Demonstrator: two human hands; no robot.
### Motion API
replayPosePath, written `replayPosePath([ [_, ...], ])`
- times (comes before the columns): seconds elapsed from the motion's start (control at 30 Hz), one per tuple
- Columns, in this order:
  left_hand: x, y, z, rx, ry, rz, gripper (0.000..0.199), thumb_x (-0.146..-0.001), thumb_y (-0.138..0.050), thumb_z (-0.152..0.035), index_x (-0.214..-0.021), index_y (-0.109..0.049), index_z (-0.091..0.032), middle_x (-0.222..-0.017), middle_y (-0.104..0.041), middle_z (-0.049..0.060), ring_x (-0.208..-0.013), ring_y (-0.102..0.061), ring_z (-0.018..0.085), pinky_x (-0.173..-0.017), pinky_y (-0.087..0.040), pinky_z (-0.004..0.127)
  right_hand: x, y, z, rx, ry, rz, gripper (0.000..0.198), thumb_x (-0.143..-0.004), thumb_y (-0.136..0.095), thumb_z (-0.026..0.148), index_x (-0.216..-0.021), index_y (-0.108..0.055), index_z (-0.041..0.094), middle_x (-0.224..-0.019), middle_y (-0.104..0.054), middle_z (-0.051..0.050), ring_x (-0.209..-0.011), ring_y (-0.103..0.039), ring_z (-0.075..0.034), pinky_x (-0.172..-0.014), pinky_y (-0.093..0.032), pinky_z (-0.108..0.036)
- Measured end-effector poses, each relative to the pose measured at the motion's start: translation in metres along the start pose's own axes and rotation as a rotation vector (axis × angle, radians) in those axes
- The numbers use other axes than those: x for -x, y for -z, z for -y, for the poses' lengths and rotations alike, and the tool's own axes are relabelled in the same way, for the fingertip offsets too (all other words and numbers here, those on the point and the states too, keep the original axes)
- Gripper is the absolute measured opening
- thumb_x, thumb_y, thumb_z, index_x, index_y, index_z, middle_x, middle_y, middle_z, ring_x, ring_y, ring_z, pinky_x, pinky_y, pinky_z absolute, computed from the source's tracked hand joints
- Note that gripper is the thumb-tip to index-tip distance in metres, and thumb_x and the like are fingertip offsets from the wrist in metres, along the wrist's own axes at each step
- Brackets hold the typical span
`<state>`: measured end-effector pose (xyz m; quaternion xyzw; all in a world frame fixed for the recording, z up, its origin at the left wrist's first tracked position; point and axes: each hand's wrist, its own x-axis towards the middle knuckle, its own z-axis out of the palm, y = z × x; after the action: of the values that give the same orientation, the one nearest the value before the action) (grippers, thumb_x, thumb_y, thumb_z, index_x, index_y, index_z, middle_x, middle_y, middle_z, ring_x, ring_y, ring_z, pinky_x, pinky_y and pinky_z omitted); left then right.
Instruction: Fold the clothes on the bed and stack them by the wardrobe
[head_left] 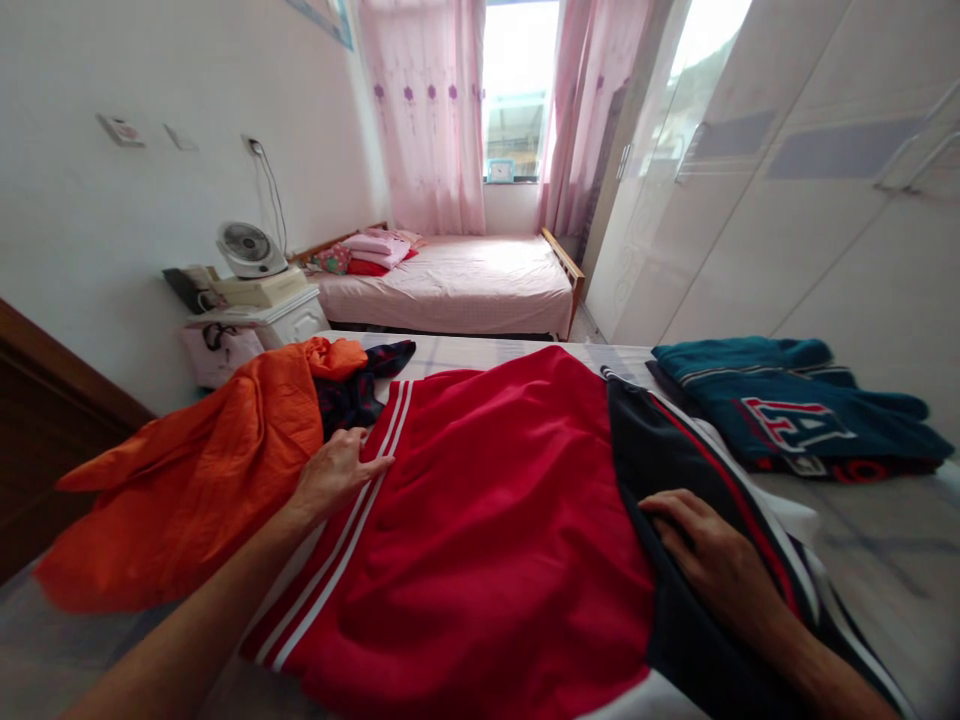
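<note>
A red jacket (487, 500) with a black upper part and a white-striped hem lies spread on the bed in front of me. My left hand (341, 470) is at the striped hem on the left, its thumb and fingers closed on the edge. On the other side, my right hand (701, 545) rests on the black part, fingers curled around a fold of the cloth. Part of the jacket's sleeve, black with red and white stripes, runs under my right forearm.
An orange garment (217, 470) lies at the left, over a dark patterned one (360, 390). Folded teal clothing (780, 390) with letters is stacked at the right. Beyond stand a second bed (480, 285), a nightstand (292, 320) with a fan (251, 248), and a white wardrobe (757, 240).
</note>
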<state>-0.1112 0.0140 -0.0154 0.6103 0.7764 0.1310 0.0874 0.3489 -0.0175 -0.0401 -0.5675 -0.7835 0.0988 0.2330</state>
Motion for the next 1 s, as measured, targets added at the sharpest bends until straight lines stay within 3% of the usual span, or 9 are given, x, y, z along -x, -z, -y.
replayPosePath([
  [0.2, -0.009, -0.001, 0.000, 0.173, -0.025, 0.080, 0.037, -0.067, -0.056, -0.051, -0.083, -0.061, -0.018, -0.083, -0.069, 0.005, -0.080, -0.065, 0.022, -0.068, -0.047, 0.027, 0.002, -0.001, 0.000, 0.001, 0.002, 0.010, 0.021, -0.088, -0.040, 0.030, -0.098, -0.059, 0.025, -0.105, -0.061, -0.005, -0.094, -0.062, -0.021, -0.082, -0.050, -0.036],
  [0.33, -0.004, 0.002, 0.002, 0.195, -0.036, -0.033, 0.035, -0.079, -0.038, -0.047, -0.089, -0.057, -0.019, -0.085, -0.067, 0.003, -0.080, -0.064, 0.019, -0.069, -0.048, 0.025, 0.002, 0.000, 0.002, 0.001, 0.013, 0.008, 0.022, -0.088, -0.040, 0.029, -0.099, -0.059, 0.025, -0.106, -0.061, -0.005, -0.095, -0.061, -0.020, -0.083, -0.049, -0.035],
  [0.5, -0.001, 0.005, 0.010, 0.079, 0.033, -0.158, 0.036, -0.080, -0.039, -0.040, -0.099, -0.055, -0.013, -0.091, -0.064, 0.011, -0.085, -0.064, 0.027, -0.075, -0.048, 0.035, 0.001, 0.000, 0.002, 0.002, 0.025, -0.017, 0.021, -0.087, -0.041, 0.027, -0.097, -0.060, 0.025, -0.104, -0.062, -0.005, -0.094, -0.062, -0.020, -0.082, -0.050, -0.034],
  [0.57, 0.003, 0.006, 0.003, -0.009, -0.070, -0.231, 0.040, -0.082, -0.040, -0.039, -0.109, -0.054, -0.011, -0.106, -0.061, 0.016, -0.099, -0.060, 0.030, -0.085, -0.047, 0.039, 0.001, 0.000, 0.001, -0.001, 0.034, -0.020, 0.022, -0.087, -0.041, 0.027, -0.097, -0.060, 0.025, -0.103, -0.062, -0.005, -0.094, -0.062, -0.020, -0.083, -0.049, -0.034],
  [0.67, 0.019, 0.006, -0.023, -0.095, -0.441, -0.290, 0.044, -0.088, -0.041, -0.036, -0.125, -0.049, -0.014, -0.133, -0.048, 0.015, -0.123, -0.046, 0.028, -0.102, -0.038, 0.041, 0.002, 0.000, 0.000, 0.000, 0.036, -0.013, 0.022, -0.088, -0.041, 0.025, -0.098, -0.060, 0.024, -0.103, -0.062, -0.005, -0.095, -0.061, -0.019, -0.083, -0.049, -0.033],
  [0.77, 0.046, -0.002, -0.047, -0.102, -0.814, -0.108, 0.048, -0.089, -0.046, -0.036, -0.136, -0.041, -0.026, -0.149, -0.032, 0.006, -0.136, -0.029, 0.026, -0.110, -0.028, 0.043, 0.003, -0.002, -0.001, 0.005, 0.028, -0.009, 0.022, -0.088, -0.040, 0.026, -0.099, -0.059, 0.024, -0.105, -0.061, -0.005, -0.095, -0.061, -0.019, -0.083, -0.049, -0.033],
  [0.83, 0.063, -0.010, -0.054, -0.117, -0.931, 0.058, 0.052, -0.088, -0.048, -0.039, -0.139, -0.036, -0.032, -0.151, -0.030, 0.004, -0.138, -0.026, 0.027, -0.110, -0.028, 0.047, 0.003, -0.003, -0.002, 0.008, 0.025, -0.004, 0.022, -0.088, -0.040, 0.026, -0.099, -0.059, 0.024, -0.106, -0.061, -0.005, -0.096, -0.061, -0.019, -0.083, -0.049, -0.034],
  [0.93, 0.070, -0.012, -0.057, -0.084, -0.902, 0.221, 0.043, -0.090, -0.044, -0.041, -0.133, -0.046, -0.032, -0.143, -0.044, 0.003, -0.131, -0.040, 0.024, -0.106, -0.036, 0.042, 0.003, -0.003, -0.003, 0.006, 0.028, 0.004, 0.022, -0.089, -0.039, 0.027, -0.100, -0.059, 0.024, -0.105, -0.061, -0.005, -0.096, -0.061, -0.020, -0.084, -0.049, -0.035],
  [1.0, 0.056, -0.004, -0.061, -0.022, -0.817, 0.207, 0.036, -0.093, -0.038, -0.037, -0.122, -0.058, -0.028, -0.134, -0.054, 0.002, -0.122, -0.050, 0.019, -0.103, -0.041, 0.034, 0.003, -0.003, -0.003, 0.001, 0.025, 0.003, 0.022, -0.089, -0.039, 0.028, -0.099, -0.059, 0.024, -0.105, -0.061, -0.005, -0.096, -0.061, -0.020, -0.084, -0.049, -0.035],
])
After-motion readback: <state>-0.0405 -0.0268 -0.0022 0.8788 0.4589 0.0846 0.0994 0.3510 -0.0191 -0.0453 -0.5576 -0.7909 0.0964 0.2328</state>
